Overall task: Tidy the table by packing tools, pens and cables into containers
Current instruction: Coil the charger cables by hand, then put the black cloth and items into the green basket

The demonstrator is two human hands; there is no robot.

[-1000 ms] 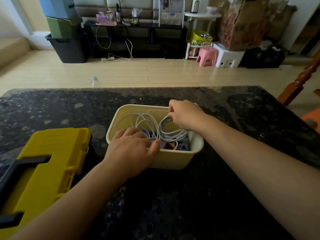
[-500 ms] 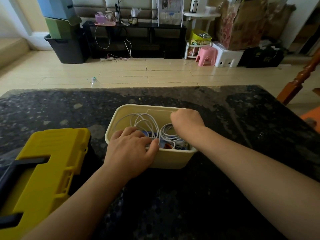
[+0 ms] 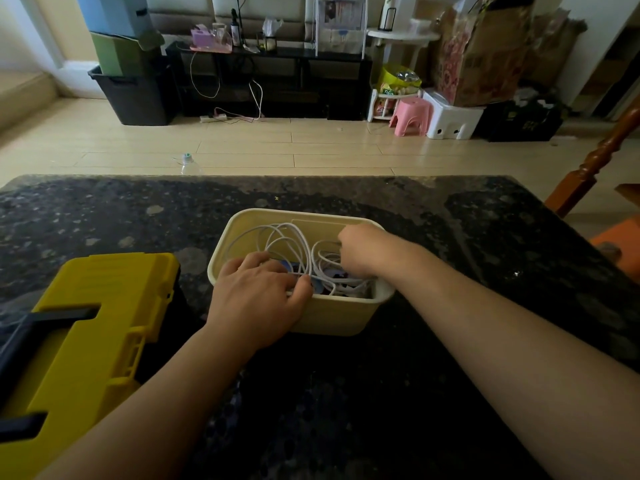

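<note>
Dark speckled stone table (image 3: 450, 237), living-room clutter on the floor beyond. Cream bin (image 3: 332, 318) sits dead centre between both forearms, long axis running left-right. White cable (image 3: 289, 242) is inside it, in two bunches: tall loose loops just ahead of the left hand's fingertips, up near rim height, and a tighter coil directly under the right hand. Something blue (image 3: 327, 273) lies beneath the cable; can't tell what.

Left hand (image 3: 256, 299) lies over the bin's near-left corner, fingers curled over the rim and thumb along the near edge, apparently holding the bin steady. Right hand (image 3: 363, 252) reaches down inside the right half, fingers curled into the coil. It looks to be gripping the cable, but the fingertips are hidden.

Yellow toolbox (image 3: 97, 323) sits closed, outboard of the left forearm, apart from the bin.

Judgement: packing is nearly done. The right hand is on the coil, but the left is nearer the loops that need pushing down, away from the body.
</note>
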